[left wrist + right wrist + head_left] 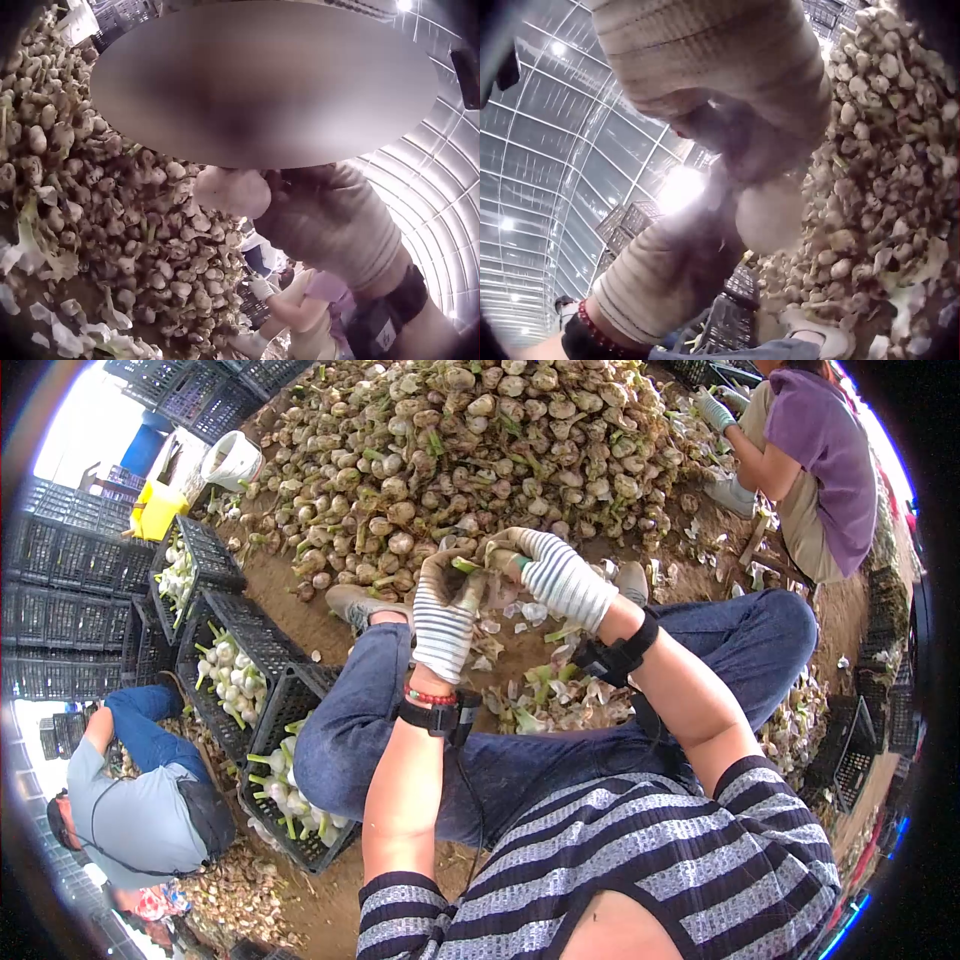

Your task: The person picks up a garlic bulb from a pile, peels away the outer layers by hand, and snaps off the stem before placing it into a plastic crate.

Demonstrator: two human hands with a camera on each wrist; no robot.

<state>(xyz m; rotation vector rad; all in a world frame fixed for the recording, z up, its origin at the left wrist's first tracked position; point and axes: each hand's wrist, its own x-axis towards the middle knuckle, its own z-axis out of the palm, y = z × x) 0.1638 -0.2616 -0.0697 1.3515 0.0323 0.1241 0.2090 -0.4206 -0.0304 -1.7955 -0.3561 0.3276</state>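
Both hands wear striped, soil-stained work gloves and meet in front of the pile. My left hand point(445, 615) grips a garlic bulb point(769, 217), its cut green stem point(465, 565) showing beside the thumb. Curled fingers of my right hand point(560, 575) pinch at the same bulb from the other side. Pale and rounded, the bulb also shows in the left wrist view, beside the right glove point(330, 217). A blurred oval hides much of that view.
A big heap of unpeeled garlic point(480, 460) rises ahead. Black crates of cleaned bulbs point(235, 675) stand at the left. Loose skins point(560, 700) lie between my legs. One person in purple point(825, 460) sits at the right, another in light blue point(150, 815) at the left.
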